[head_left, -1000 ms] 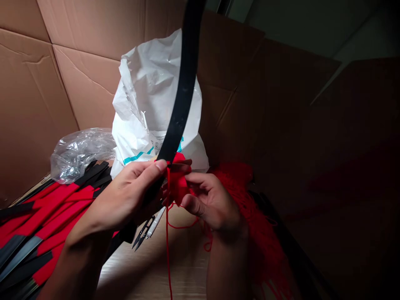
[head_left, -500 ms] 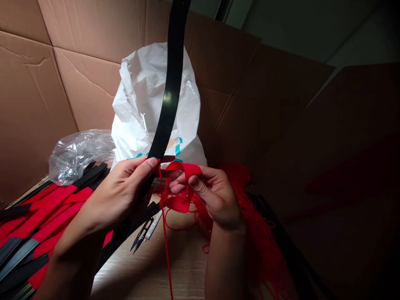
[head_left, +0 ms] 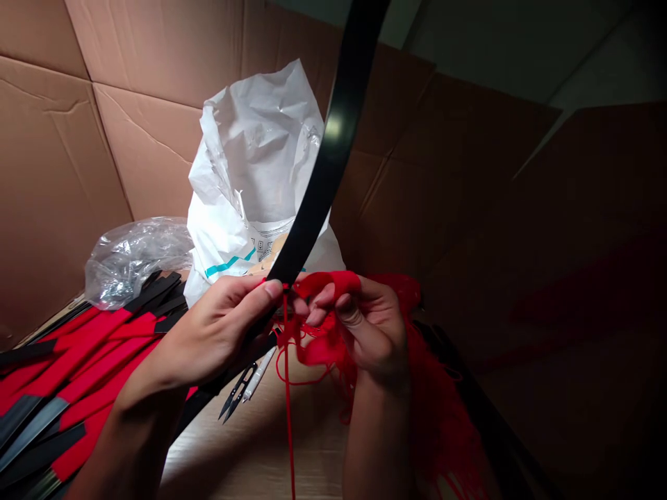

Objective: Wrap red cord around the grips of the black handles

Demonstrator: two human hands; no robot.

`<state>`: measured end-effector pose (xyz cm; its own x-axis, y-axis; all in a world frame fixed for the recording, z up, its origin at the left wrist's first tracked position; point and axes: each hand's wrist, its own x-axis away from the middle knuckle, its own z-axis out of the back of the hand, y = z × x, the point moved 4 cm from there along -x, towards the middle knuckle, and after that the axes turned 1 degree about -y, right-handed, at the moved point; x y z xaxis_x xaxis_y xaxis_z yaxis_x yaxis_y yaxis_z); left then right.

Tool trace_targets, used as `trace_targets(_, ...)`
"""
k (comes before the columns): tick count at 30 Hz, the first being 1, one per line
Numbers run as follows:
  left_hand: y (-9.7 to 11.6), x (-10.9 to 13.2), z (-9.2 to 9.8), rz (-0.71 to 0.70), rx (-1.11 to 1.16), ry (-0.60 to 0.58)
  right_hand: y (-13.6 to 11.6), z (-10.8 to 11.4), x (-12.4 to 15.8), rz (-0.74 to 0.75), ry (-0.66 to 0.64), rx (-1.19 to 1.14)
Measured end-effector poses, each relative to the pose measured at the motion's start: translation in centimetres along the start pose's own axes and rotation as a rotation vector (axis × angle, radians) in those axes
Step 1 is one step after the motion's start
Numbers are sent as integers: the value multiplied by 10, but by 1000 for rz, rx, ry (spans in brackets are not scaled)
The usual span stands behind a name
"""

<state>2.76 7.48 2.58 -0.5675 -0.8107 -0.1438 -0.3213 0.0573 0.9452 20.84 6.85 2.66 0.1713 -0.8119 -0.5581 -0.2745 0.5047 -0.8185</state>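
My left hand [head_left: 229, 323] pinches a long, flat black strip [head_left: 333, 146] that rises up and to the right, curving past the top of the view. The left thumb presses where a red cord [head_left: 288, 417] meets the strip; the cord hangs straight down from there. My right hand [head_left: 372, 319] is closed on a red fabric ribbon [head_left: 338, 281], which loops over its curled fingers beside the strip. Under the hands, the ribbon's lower loop hangs in front of tangled red cord.
Thread snips [head_left: 237, 392] and a white tube-like item [head_left: 259, 375] lie on the wooden table [head_left: 250, 451]. Black strips with red wrapping [head_left: 94, 354] pile up at left. Behind stand a white plastic bag [head_left: 260, 160], clear plastic [head_left: 138, 257] and cardboard walls [head_left: 146, 42]. Red cords [head_left: 438, 410] heap at right.
Both hands have shifted right, carrying the black strip and the ribbon. The strip now leans further right, and the ribbon loop sits higher over the right fingers.
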Motion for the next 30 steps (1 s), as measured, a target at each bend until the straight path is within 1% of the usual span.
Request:
trace_targets(3,-2,-2,-1,-1,18,35,-3,2,1,4,62,43)
trace_targets(6,-6,-2,-3,21,3,42,-6,2,2,32,93,87)
trace_targets(12,-11,-3,-3,33,-56,100,-6,2,1,52,52,61)
trace_targets(15,-5,-2,-2,-44,-102,139,-7,6,1,27,127,121)
trace_targets(17,-1,-2,-2,-119,-150,158,-6,5,0,-3,119,142)
trace_targets(19,0,-2,-2,-155,-179,152,-3,1,-1,-9,48,53)
trace_targets(21,-2,-2,-2,-161,-182,139,-2,-3,-3,18,27,-39)
trace_targets(25,-9,-3,-2,-112,-210,158,-3,-3,-3,112,113,-12)
trace_targets(27,-11,-5,-5,-85,-219,133,-2,-3,-3,90,132,-6)
trace_targets(30,-13,-8,-12,-62,-225,73,3,-1,-1,3,191,-20)
